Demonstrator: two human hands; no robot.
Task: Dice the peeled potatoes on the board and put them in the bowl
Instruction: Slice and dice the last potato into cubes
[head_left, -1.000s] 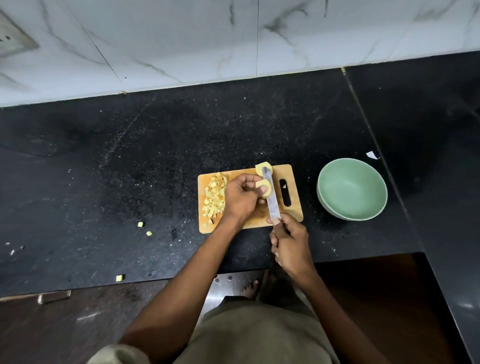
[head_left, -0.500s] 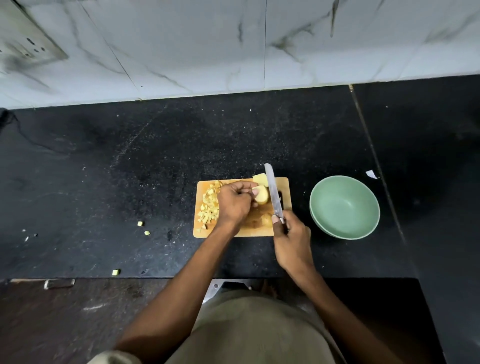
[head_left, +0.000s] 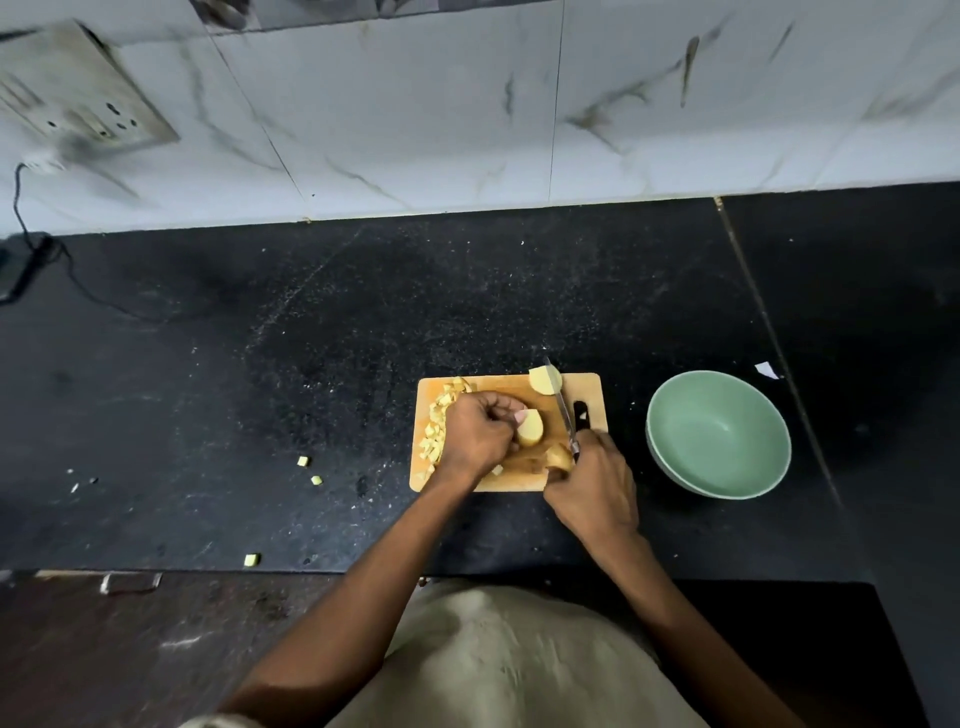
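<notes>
While the dicing is only partway done, the black speckled stone tabletop (head_left: 311, 364) carries everything: a pale green round bowl (head_left: 719, 434), seemingly empty, sits right of the small wooden cutting board (head_left: 589, 387). The left hand (head_left: 475, 436) pinches a peeled yellow potato half (head_left: 531, 428) mid-board; the right hand (head_left: 592, 486) is wrapped round a steel knife (head_left: 562, 402). Another potato chunk (head_left: 544, 380) waits at the far edge, with a diced pile (head_left: 436, 431) at the left. Next, I'd guess: slice that held half.

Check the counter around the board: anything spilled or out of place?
Yes. Three potato cubes lie on the black counter left of the cutting board, away from the diced pile. The green bowl holds nothing yet.
</notes>
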